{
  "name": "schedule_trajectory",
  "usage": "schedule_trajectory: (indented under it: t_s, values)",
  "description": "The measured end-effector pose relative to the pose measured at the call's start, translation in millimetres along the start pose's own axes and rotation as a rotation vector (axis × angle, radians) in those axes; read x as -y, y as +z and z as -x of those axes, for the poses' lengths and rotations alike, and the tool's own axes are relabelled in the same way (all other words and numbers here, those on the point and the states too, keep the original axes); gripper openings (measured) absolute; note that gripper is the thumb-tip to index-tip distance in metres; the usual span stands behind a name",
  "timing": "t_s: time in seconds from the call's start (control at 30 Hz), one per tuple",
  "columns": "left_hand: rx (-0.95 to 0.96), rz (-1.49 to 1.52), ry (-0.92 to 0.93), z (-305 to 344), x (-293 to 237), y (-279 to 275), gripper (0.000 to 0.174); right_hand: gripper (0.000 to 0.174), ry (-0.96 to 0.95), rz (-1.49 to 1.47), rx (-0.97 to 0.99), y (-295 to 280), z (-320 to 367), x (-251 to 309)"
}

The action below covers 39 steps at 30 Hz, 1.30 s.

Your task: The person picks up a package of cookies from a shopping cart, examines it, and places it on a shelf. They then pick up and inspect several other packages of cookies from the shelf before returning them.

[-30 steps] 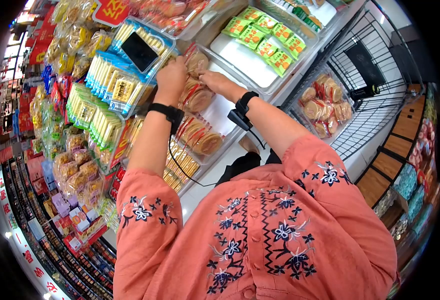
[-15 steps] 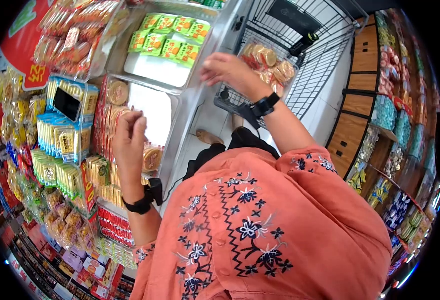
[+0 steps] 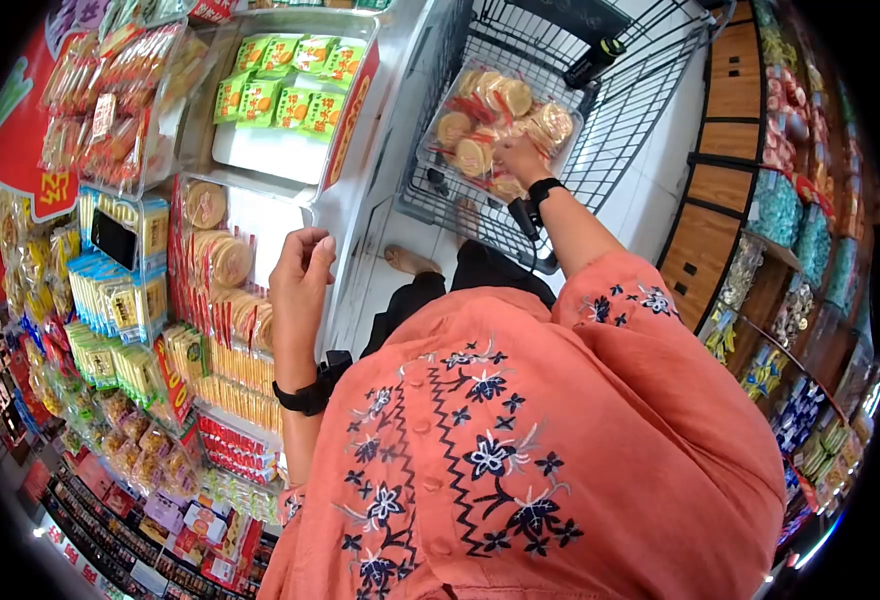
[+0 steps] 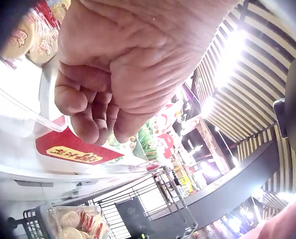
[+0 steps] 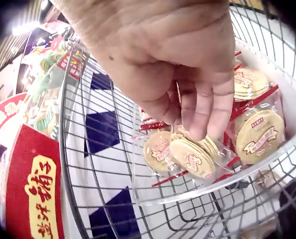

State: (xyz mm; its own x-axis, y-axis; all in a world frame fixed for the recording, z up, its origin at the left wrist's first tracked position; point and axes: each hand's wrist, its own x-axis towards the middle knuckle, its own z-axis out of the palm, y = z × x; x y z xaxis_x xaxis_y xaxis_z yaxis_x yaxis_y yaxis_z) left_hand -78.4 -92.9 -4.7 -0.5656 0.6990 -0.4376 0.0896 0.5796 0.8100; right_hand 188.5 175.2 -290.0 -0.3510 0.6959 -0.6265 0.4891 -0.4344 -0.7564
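My right hand (image 3: 522, 158) is down inside the shopping cart, at a clear plastic tub (image 5: 160, 201) of round biscuits in clear, red-edged wrappers. In the right wrist view its fingertips and thumb pinch the top of a biscuit packet (image 5: 192, 158) among the others. Another biscuit packet (image 5: 260, 134) lies beside it in the tub. My left hand (image 3: 302, 278) hovers by the display bin, its fingers loosely curled with nothing in them. Close to it, a row of round biscuit packets (image 3: 222, 258) lies along one side of the bin's white floor.
The wire cart (image 3: 650, 120) stands right of the display counter. Green snack packets (image 3: 280, 85) fill part of the farther bin. A phone (image 3: 113, 238) rests on blue-wrapped biscuits at the left. Wooden cabinets (image 3: 725, 110) line the right side of the aisle.
Both hands have left the biscuit bin. My right hand has swung right and down into the cart's tub; my left has drawn back to the bin's edge. The view has shifted toward the cart.
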Motion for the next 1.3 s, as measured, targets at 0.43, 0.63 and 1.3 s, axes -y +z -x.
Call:
schedule_trajectory:
  t_s: [0.43,0.63,1.3]
  values:
    - [0.041,0.030,-0.057,0,5,26,0.024,0.023,-0.140,0.399,-0.015,27,-29,-36]
    - [0.023,0.051,-0.078,4,9,31,0.024,0.022,-0.340,0.711,-0.060,42,-11,-8]
    - [0.091,-0.015,-0.118,7,15,35,0.025,0.044,-0.216,0.273,-0.193,22,-14,-5]
